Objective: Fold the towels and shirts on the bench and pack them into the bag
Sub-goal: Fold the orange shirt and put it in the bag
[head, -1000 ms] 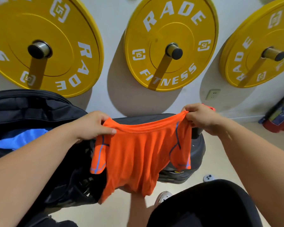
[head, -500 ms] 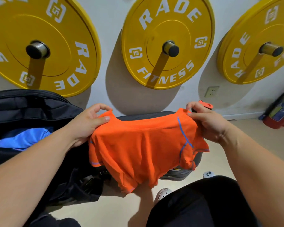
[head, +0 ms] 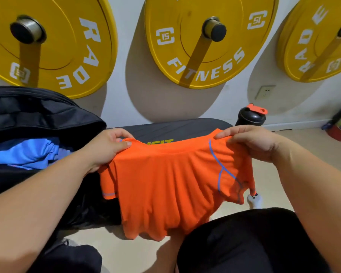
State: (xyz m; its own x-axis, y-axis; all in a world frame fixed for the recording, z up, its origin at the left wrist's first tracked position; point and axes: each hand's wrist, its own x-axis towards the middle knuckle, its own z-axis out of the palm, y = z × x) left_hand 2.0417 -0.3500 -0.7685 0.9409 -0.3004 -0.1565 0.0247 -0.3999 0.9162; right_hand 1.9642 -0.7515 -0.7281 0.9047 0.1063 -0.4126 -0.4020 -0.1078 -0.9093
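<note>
Head view: left hand (head: 104,148) pinches the orange shirt (head: 165,184) at its top left edge, thumb over the fabric, fingers curled behind. Right hand (head: 252,142) grips the top right edge the same way, fingers bunched on the cloth. The shirt hangs between the 2 hands in loose vertical creases, blue seam lines on its right side, its lower hem off the floor and in front of the black bench (head: 165,129). The black bag (head: 37,115) sits open at the left, touching the bench end, with a blue garment (head: 28,152) lying inside. A black shaker bottle (head: 251,116) with an orange cap stands at the far right of the bench, just behind the right hand. 3 yellow weight plates (head: 67,46) hang on pegs on the white wall above. A wall socket (head: 264,92) sits low on the wall at right. The person's black shorts (head: 244,243) fill the lower right.
</note>
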